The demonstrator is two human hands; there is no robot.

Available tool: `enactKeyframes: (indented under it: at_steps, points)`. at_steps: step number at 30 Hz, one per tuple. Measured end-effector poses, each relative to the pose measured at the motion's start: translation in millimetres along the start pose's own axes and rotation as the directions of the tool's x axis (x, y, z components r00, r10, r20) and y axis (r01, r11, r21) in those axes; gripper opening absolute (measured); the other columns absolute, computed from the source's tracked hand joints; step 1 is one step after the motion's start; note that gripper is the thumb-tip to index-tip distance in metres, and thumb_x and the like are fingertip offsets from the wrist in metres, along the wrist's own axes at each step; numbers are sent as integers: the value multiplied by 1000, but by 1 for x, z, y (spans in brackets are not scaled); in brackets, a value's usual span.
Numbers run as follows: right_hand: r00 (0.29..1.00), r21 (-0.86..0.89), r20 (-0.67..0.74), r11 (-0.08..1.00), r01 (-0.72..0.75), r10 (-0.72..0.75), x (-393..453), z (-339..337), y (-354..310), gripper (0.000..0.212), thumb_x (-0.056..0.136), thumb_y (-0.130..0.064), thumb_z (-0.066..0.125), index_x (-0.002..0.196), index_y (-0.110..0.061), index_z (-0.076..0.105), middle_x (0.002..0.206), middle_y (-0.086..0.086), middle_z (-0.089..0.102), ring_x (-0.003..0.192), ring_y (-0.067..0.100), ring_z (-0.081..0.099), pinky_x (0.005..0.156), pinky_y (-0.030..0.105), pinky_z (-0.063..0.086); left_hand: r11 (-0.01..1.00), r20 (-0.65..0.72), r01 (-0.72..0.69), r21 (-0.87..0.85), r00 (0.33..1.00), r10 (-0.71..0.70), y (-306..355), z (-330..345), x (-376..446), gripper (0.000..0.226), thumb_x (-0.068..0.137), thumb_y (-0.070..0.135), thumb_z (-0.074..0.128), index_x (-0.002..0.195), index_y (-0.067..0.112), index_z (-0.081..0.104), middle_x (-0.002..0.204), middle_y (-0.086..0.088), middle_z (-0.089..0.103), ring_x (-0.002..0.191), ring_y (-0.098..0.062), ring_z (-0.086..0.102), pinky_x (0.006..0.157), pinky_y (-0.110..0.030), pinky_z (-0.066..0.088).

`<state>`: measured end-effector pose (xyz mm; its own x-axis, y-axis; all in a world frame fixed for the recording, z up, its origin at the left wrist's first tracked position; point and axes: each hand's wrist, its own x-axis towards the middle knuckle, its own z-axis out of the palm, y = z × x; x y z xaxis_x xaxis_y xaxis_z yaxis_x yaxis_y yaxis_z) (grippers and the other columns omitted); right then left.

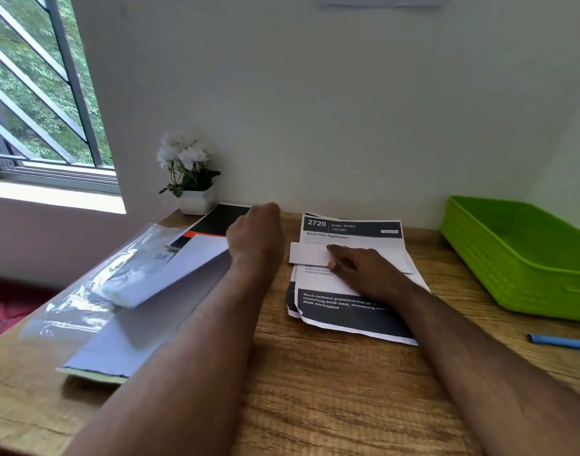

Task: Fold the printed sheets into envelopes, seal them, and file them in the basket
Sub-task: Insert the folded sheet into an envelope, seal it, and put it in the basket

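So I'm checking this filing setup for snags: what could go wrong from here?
1. The right hand presses a white envelope onto loosely stacked printed sheets; the stack may slide or skew.
2. The left hand reaches toward the clear plastic sleeve lying over papers at the desk edge; a nudge could tip them off.
3. The green basket sits far right, so filing means a long reach.

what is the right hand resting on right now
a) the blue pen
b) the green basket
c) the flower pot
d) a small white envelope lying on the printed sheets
d: the right hand lies flat on the small white envelope, which sits on top of the printed sheets; the green basket and the blue pen lie off to the right, untouched.
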<state>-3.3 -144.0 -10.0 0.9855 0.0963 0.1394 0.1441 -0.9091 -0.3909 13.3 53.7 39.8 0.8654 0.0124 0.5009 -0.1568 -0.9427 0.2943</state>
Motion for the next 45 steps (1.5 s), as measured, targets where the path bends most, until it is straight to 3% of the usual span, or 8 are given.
enactKeyframes:
  at_steps: [5, 9, 13, 18, 24, 30, 36, 45]
  points:
    - [979, 210, -200, 978, 2, 41, 2, -4, 1, 71, 84, -44, 68, 145, -24, 39, 147, -5, 42, 134, 12, 39, 102, 14, 24, 854, -451, -506, -120, 795, 407, 32, -4, -8, 45, 81, 7, 43, 119, 11, 66, 97, -10, 69, 79, -33, 66, 76, -43, 48]
    - [928, 412, -363, 908, 74, 90, -3, -9, -12, 36, 68, -40, 81, 87, -26, 54, 84, -12, 59, 76, 0, 53, 71, 16, 38, 580, -646, -781, -231, 569, 509, 52, -2, -18, 32, 86, 7, 48, 116, 12, 60, 98, -12, 66, 88, -31, 60, 82, -41, 48]
    - [929, 497, -350, 865, 75, 121, -13, -17, -27, 28, 89, -20, 63, 113, -6, 63, 106, 12, 68, 103, 13, 64, 78, 20, 43, 376, -712, -857, -353, 507, 486, 55, -1, -24, 27, 86, -4, 47, 108, 13, 47, 98, -20, 64, 95, -27, 55, 90, -43, 49]
    - [921, 529, -358, 846, 67, 151, -12, -22, -27, 46, 101, -42, 35, 135, -14, 50, 130, 8, 56, 125, 23, 49, 76, 10, 29, 435, -655, -703, -562, 700, 284, 51, 9, -20, 45, 91, -2, 48, 131, 16, 38, 127, -21, 56, 121, -24, 49, 108, -38, 40]
    - [782, 218, -615, 930, 294, -103, -7, -14, -19, 50, 91, -36, 42, 141, -27, 41, 140, 0, 51, 124, 3, 49, 99, 6, 33, 533, -124, -351, -770, 902, 414, 29, 56, -12, 85, 85, 24, 68, 154, 15, 19, 158, -9, 26, 147, -23, 23, 118, -49, 26]
    - [790, 51, -589, 967, 251, -174, 6, -1, -5, 59, 96, -18, 38, 152, -15, 21, 158, 1, 22, 146, 18, 20, 118, 34, 20, 237, 76, -33, -971, 895, 439, 41, 47, -28, 36, 82, 22, 74, 115, 31, 61, 112, 4, 70, 111, -12, 64, 94, -39, 54]
    - [806, 7, -586, 994, 113, -87, 14, 3, -2, 70, 91, 3, 43, 152, -21, 21, 159, 0, 22, 147, 15, 16, 108, 18, 17, -245, 281, 257, -935, 957, -68, 45, 32, -15, 14, 95, 10, 58, 104, 21, 58, 100, -3, 71, 84, -12, 72, 79, -34, 59]
    - [766, 658, -543, 741, 134, 344, 11, -14, 17, 41, 96, -5, 51, 137, -13, 51, 129, -8, 57, 125, 14, 49, 101, 18, 36, -587, 469, 295, -754, 867, -167, -2, 23, 11, 28, 91, 20, 51, 118, 13, 57, 96, -11, 67, 83, -28, 67, 82, -47, 55]
